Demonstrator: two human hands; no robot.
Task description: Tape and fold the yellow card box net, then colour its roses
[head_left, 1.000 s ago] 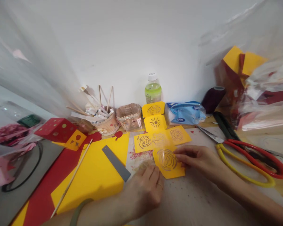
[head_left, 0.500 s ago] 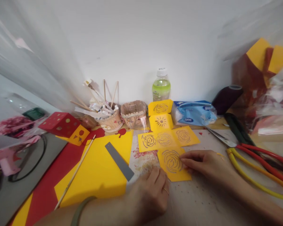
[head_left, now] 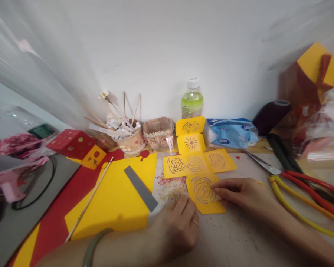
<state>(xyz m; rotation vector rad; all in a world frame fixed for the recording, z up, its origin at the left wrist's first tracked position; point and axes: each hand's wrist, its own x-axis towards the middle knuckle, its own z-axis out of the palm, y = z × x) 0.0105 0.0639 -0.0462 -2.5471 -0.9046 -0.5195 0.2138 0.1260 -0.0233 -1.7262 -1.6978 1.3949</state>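
Observation:
A yellow cut-out paper box net point(head_left: 195, 163) lies spread in a cross shape, its panels cut with swirling rose patterns and one sunburst. Its two far panels tilt up against the bottle and wipes pack. My right hand point(head_left: 243, 193) pinches the right edge of the nearest panel between thumb and fingers. Beside that panel's lower left edge, my left hand point(head_left: 179, 224) rests on the table with its fingers curled in. Whatever those fingers may hold is hidden. A grey ruler-like strip point(head_left: 140, 188) lies left of this hand on a yellow paper sheet point(head_left: 111, 200).
Red-handled scissors point(head_left: 278, 171) and a yellow-handled tool point(head_left: 295, 215) lie at right. Along the wall stand a pen basket point(head_left: 130, 142), another basket point(head_left: 158, 135), a bottle point(head_left: 192, 100) and a blue wipes pack point(head_left: 231, 132). A red box point(head_left: 72, 145), wooden stick point(head_left: 90, 198) and pink glue gun point(head_left: 8, 187) are left.
The view has shifted very slightly. Both hands and the yellow paper net stay in practically the same places.

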